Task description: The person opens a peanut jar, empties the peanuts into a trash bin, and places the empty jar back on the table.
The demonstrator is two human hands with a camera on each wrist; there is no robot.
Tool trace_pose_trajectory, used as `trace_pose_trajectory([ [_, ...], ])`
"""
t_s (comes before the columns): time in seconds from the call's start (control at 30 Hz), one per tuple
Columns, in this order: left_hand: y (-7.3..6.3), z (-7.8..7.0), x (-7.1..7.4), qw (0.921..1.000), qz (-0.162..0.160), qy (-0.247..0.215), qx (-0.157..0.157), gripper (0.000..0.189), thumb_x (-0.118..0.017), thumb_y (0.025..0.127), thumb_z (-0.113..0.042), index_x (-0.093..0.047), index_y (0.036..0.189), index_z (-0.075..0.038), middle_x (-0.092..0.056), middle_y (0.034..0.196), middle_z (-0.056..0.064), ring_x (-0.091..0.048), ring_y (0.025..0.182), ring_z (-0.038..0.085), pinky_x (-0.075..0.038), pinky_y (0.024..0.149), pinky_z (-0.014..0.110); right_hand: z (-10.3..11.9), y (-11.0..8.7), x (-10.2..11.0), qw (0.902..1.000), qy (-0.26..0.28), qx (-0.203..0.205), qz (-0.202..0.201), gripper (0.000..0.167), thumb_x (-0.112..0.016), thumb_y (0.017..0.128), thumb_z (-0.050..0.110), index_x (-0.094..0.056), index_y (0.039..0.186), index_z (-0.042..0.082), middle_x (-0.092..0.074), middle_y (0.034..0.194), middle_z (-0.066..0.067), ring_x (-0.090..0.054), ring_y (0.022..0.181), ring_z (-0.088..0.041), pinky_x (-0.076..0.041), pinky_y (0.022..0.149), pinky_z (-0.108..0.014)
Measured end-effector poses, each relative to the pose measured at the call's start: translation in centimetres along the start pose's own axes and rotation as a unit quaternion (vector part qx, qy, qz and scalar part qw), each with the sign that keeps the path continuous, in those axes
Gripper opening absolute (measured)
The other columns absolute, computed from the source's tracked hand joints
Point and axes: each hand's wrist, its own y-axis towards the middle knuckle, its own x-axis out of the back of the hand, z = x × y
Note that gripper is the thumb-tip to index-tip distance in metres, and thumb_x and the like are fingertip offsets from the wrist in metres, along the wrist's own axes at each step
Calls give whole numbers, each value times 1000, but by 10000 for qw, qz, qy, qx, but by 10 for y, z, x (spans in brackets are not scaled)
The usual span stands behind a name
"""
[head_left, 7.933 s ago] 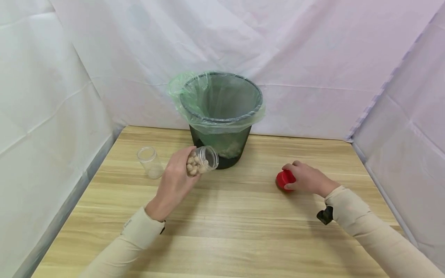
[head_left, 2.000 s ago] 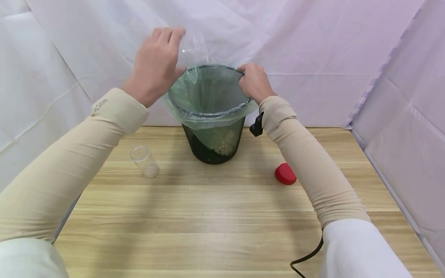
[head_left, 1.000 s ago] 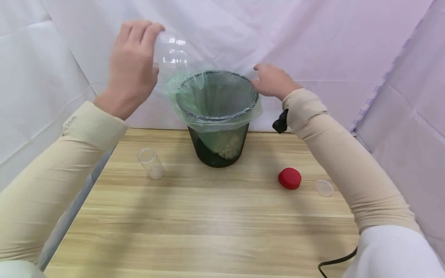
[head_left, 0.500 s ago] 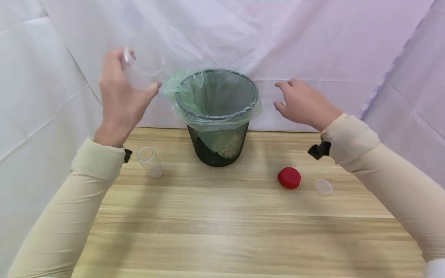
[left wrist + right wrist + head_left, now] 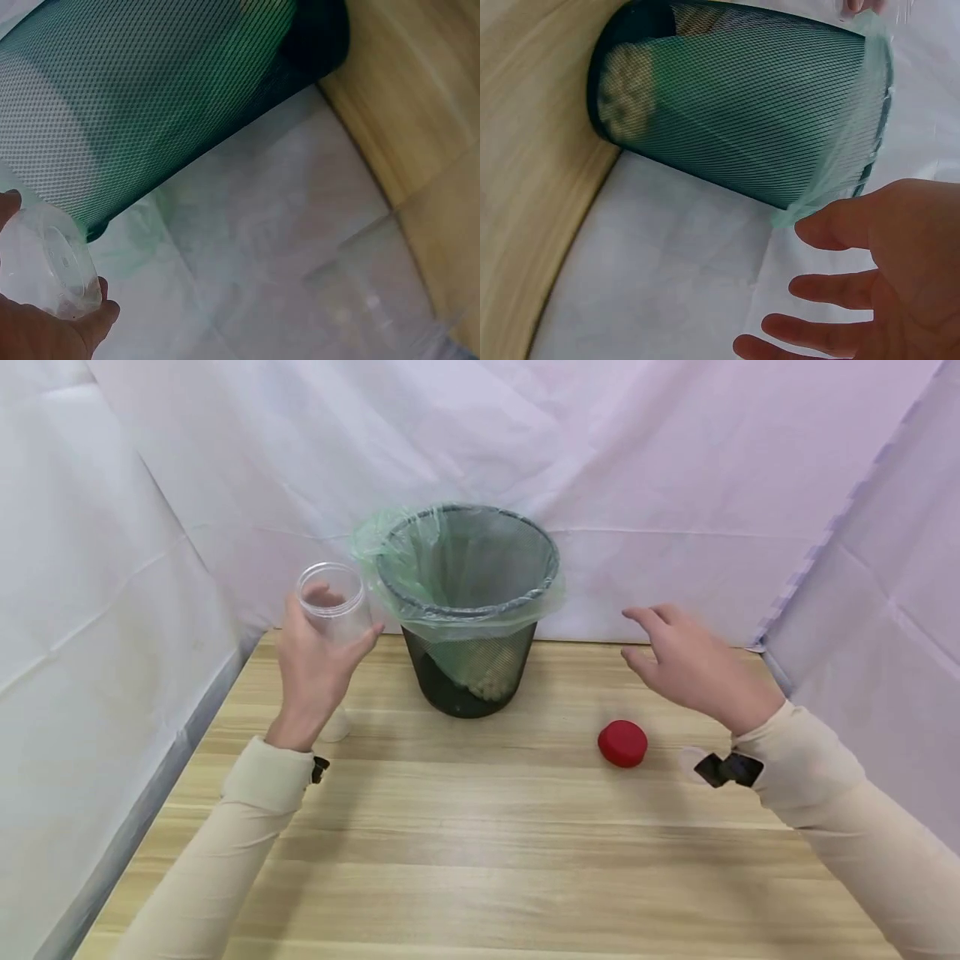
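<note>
In the head view my left hand [image 5: 309,672] grips an empty clear plastic jar [image 5: 348,620] left of the bin, its mouth up. The jar's base [image 5: 66,259] shows between thumb and fingers in the left wrist view. Behind and below that hand, a second clear jar [image 5: 335,727] on the table is mostly hidden. My right hand [image 5: 701,672] hovers with spread fingers, holding nothing, above a red screw lid [image 5: 622,743]. A clear disc [image 5: 690,763] lies right of the lid, partly covered by the wrist camera. Pale round pieces [image 5: 626,90] sit low in the bin.
The black mesh bin [image 5: 450,689] with a green bag over its rim stands at the back middle of the wooden table [image 5: 480,843]. White sheets [image 5: 637,460] hang behind and on both sides.
Earlier the left jar held pale round pieces; now it is empty. The left hand has moved from above the bin down to its left. The right hand left the bin's rim, moving right and down.
</note>
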Motion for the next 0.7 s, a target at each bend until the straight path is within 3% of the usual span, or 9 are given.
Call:
trace_pose_trajectory([
  [0.1, -9, 12, -6, 9999, -8, -80, 145, 82, -94, 82, -20, -46, 148, -6, -67, 138, 14, -63, 127, 31, -50, 104, 47, -7, -7, -12, 9999, 129, -74, 47, 62, -59, 108, 24, -40, 161, -3, -45, 155, -38, -47, 142, -57, -43, 114, -74],
  [0.2, -18, 23, -12, 9991, 188, -247, 297, 87, -93, 84, -20, -41, 151, -4, -61, 145, 21, -61, 130, 35, -50, 108, 52, -13, -13, -23, 9999, 143, -71, -30, 60, -59, 108, 24, -43, 160, -2, -48, 152, -37, -52, 137, -57, -46, 109, -74],
  [0.33, -32, 38, -21, 9929, 732, -531, 776, 88, -90, 88, -22, -35, 154, -5, -55, 150, 27, -58, 133, 39, -49, 112, 56, -20, -19, -37, 9997, 251, 5, -50, 59, -60, 108, 24, -45, 158, -3, -50, 151, -36, -53, 136, -57, -47, 109, -74],
  [0.43, -44, 48, -28, 9871, 1113, -480, 1046, 86, -87, 91, -25, -33, 156, -7, -55, 150, 27, -56, 136, 40, -47, 114, 58, -23, -22, -44, 9992, 407, 5, 52, 59, -61, 108, 23, -45, 157, -4, -48, 153, -36, -50, 139, -57, -45, 111, -74],
  [0.7, -67, 71, -44, 9793, 1697, -334, 1048, 72, -82, 91, -7, -42, 150, 0, -48, 154, 22, -45, 145, 39, -35, 125, 58, -29, -26, -60, 9981, 578, 120, 157, 58, -63, 107, 22, -47, 156, -4, -50, 152, -35, -50, 139, -55, -45, 112, -73],
])
